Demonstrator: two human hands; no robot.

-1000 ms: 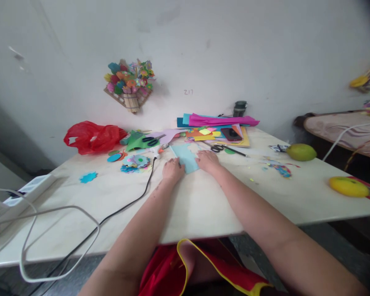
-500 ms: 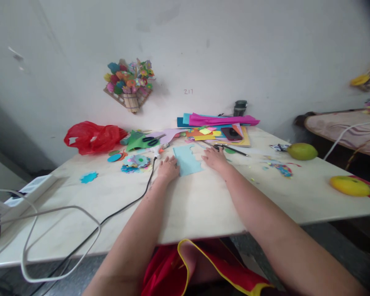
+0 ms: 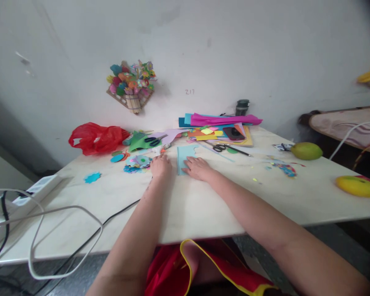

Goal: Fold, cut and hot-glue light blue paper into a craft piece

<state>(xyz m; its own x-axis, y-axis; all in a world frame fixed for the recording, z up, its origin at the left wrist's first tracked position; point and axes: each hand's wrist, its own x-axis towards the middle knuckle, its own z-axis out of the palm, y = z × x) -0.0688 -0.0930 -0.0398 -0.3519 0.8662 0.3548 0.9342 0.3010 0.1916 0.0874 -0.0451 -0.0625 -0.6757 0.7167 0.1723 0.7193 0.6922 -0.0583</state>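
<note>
A light blue sheet [image 3: 182, 155] with a scalloped upper right edge lies flat on the table; whether it is paper or foam I cannot tell. My right hand [image 3: 197, 167] rests on its right side, fingers spread, covering part of it. To the left, apart from the sheet, my left hand [image 3: 161, 166] is over the handle end of a white glue gun [image 3: 165, 147] with an orange tip. Its fingers bend forward there, and their grip is hidden. Beside this hand is a pile of flower-shaped cutouts [image 3: 138, 161].
Scissors [image 3: 218, 147] and a black pen [image 3: 239, 150] lie right of the sheet. Behind are coloured sheets [image 3: 222, 120], a phone [image 3: 233, 133] and a red bag [image 3: 97, 137]. A black cord [image 3: 120, 211] crosses the left side; a mango [image 3: 306, 151] sits right.
My left hand has left the blue sheet's edge and moved left onto the glue gun's handle. My right hand has moved left from beside the scissors onto the sheet.
</note>
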